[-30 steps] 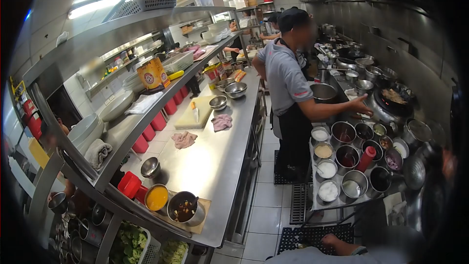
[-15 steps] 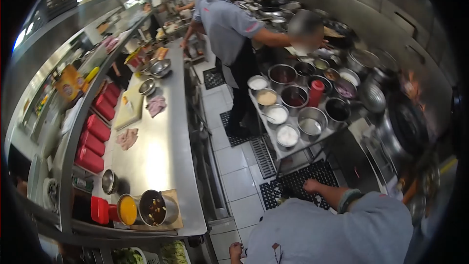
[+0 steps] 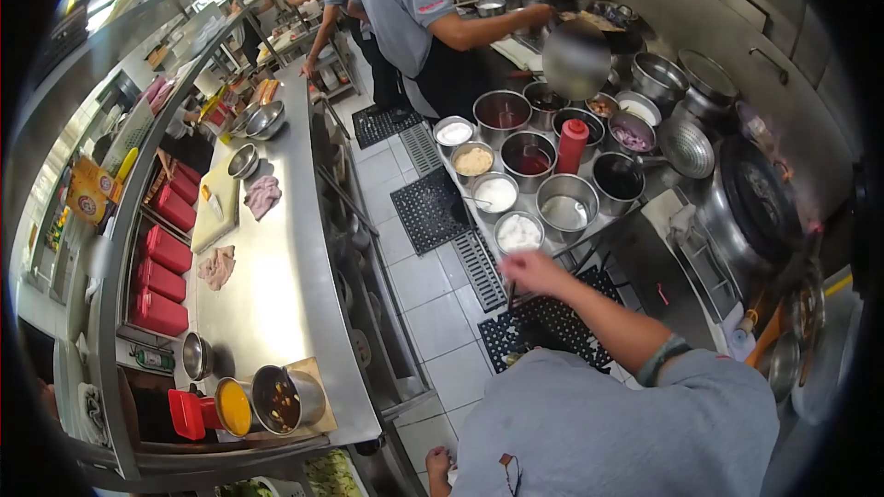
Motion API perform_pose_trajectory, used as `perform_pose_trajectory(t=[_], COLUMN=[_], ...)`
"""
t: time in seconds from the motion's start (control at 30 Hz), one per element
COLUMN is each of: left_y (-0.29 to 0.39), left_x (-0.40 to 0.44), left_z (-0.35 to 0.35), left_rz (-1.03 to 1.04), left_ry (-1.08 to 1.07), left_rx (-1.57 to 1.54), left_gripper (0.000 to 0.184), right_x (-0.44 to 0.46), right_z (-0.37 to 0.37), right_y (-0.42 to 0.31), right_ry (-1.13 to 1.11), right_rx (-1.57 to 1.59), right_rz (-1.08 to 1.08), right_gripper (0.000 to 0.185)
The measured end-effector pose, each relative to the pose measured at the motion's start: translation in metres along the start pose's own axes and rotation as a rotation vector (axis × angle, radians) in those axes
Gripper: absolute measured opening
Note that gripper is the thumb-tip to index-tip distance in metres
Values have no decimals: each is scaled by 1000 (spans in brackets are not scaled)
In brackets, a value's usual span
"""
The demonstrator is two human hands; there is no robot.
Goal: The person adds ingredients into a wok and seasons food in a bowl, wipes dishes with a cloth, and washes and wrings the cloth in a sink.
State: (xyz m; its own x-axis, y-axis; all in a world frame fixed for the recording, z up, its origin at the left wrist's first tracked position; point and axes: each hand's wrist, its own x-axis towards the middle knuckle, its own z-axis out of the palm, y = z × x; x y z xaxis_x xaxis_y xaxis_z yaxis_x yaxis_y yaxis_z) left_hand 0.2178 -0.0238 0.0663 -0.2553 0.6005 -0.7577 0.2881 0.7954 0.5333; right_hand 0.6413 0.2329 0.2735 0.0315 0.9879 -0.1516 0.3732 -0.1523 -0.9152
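My right hand (image 3: 534, 272) is stretched forward over the front corner of the steel stand, at the near side of a metal pot of white powder (image 3: 519, 233). Motion smears its fingers, so I cannot make out their shape or whether they touch the rim. Beside that pot are a pot of white contents with a spoon (image 3: 494, 193) and a wide steel pot of thin liquid (image 3: 566, 207). My left hand (image 3: 439, 463) hangs low by my body at the bottom edge. Its fingers look curled in; what they hold, if anything, is hidden.
A red squeeze bottle (image 3: 572, 145) stands among sauce pots. To the left runs a steel counter (image 3: 276, 294) with raw meat, a cutting board (image 3: 217, 207) and red bins (image 3: 158, 281). A co-worker (image 3: 396, 9) works at the stoves ahead. Perforated mats (image 3: 429, 209) lie on the tiled floor.
My right hand has risen from beside my body and reached forward and left to the white powder pot. The view has shifted, and the nearest co-worker has leaned toward the stove. My left hand stays low.
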Motion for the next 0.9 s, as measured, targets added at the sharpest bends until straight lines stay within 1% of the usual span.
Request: perform_pose_trajectory(t=[0.03,0.1,0.17,0.2,0.23,0.27,0.33,0.37,0.4,0.43,0.47,0.5,0.53,0.57,0.6,0.63,0.7,0.77,0.8,0.87,0.9], left_y=[1,12,37,41,34,30,-40,-69,-75,-64,-60,-58,-58,-59,-70,-81,-81,-77,-76,-70,-49], left_x=[3,-1,-12,-8,-2,1,58,82,79,73,69,63,58,52,55,58,54,42,42,50,37], left_z=[0,1,3,7,11,14,21,25,30,38,43,52,61,70,77,83,96,110,110,108,107], left_rz=[-14,-27,23,30,6,-16,48,81,109,134,152,160,159,152,124,95,50,138,125,119,69], left_ry=[14,34,113,107,119,133,105,92,117,157,199,227,246,255,245,235,212,321,327,260,239], left_rx=[17,31,-5,4,-58,-120,-79,-60,-43,-33,-32,-30,-34,-36,-41,-46,-50,216,219,134,67], left_gripper=[17,17,21,21,22,24,25,25,25,25,24,24,24,24,24,24,24,24,24,24,25], right_x=[28,77,110,126,143,159,182,188,193,197,196,199,191,189,187,186,184,183,182,181,181], right_z=[-12,-19,-26,-25,-25,-24,-20,-27,-39,-50,-62,-71,-86,-99,-108,-115,-123,-133,-137,-144,-148], right_y=[-3,-5,-27,-29,-26,-19,-2,-1,-3,-7,-8,2,-4,-1,4,7,8,9,9,4,2], right_ry=[71,332,316,270,224,229,138,132,-20,-176,-151,-45,-6,0,39,54,5,-23,-36,-29,-12], right_rx=[-132,-181,-236,-274,-313,-306,-588,-578,-564,-552,-573,-610,-523,-370,-285,-175,181,243,300,322,337], right_rz=[-114,-285,-231,-265,-298,-290,-434,-430,-395,-366,-404,-453,-392,-363,-373,-308,-170,-164,-161,-173,-189], right_gripper=[25,24,27,26,25,25,23,23,22,20,19,19,19,20,21,20,18,16,15,15,15])
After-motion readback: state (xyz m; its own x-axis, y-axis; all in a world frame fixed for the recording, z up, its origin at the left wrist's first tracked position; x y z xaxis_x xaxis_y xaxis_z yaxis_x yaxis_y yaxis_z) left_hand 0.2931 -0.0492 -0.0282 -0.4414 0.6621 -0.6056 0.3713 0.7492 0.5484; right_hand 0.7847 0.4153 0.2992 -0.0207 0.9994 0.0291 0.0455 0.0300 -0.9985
